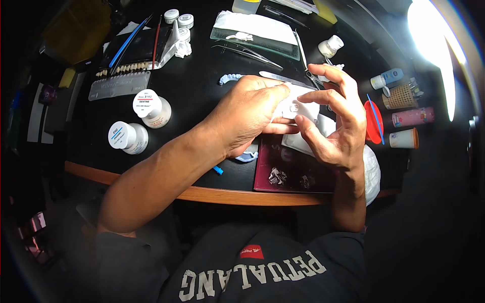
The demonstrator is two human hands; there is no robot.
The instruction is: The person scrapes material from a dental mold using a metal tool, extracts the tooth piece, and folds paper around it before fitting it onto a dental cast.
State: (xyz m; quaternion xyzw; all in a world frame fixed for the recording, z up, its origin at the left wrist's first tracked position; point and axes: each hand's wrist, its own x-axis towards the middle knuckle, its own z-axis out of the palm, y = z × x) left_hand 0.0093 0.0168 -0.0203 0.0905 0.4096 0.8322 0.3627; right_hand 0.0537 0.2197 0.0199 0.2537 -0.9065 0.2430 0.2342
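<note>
My left hand (247,113) and my right hand (336,118) meet above the black table (192,86), both gripping a small white piece (298,103) of paper or plastic. The left thumb and fingers pinch its left edge; the right fingers curl around its right side. Below the hands lies a dark red mat (290,174) with small whitish dental pieces (276,175). A blue-white dental arch (230,78) rests just beyond my left hand. What the white piece carries is too small to tell.
Two white powder jars (151,108) (128,137) stand at left. A tooth shade guide (121,76), blue and red brushes (132,38), tweezers (247,52), a glass slab with tissue (255,30), small bottles (331,45) and a red dish (374,121) ring the hands. A bright lamp (429,35) glares at right.
</note>
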